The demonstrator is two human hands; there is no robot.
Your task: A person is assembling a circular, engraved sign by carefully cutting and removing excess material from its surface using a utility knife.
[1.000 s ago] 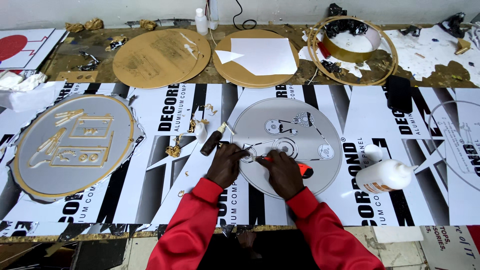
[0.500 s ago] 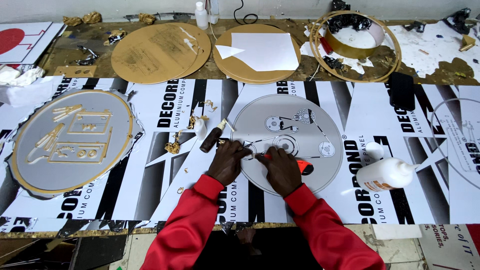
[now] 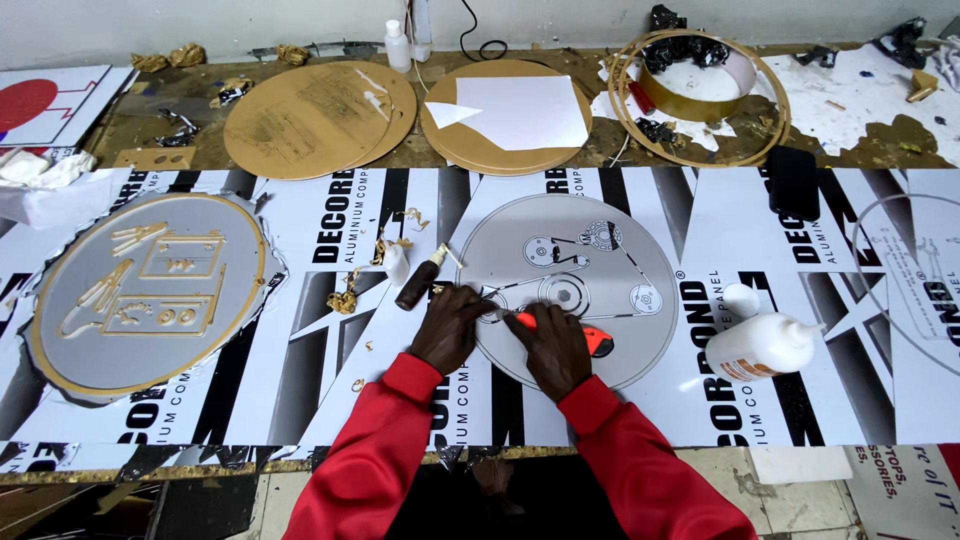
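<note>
Grey disc [image 3: 600, 250] under two hands: left hand [image 3: 450, 330], right hand [image 3: 550, 350] gripping orange knife [image 3: 590, 340].

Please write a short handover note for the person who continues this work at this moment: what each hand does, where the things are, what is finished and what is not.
Left hand: pressed flat on the lower left edge of the round grey metal disc with black line drawing.
Right hand: grips an orange-handled cutter knife, tip on the disc near the left hand.
Nearby: dark brown small bottle lying left of the disc; white plastic glue bottle lying to the right.
Done: the oval grey plaque with gold raised shapes on the far left looks complete.
Left: the disc shows only black outlines, no gold pieces yet.
</note>
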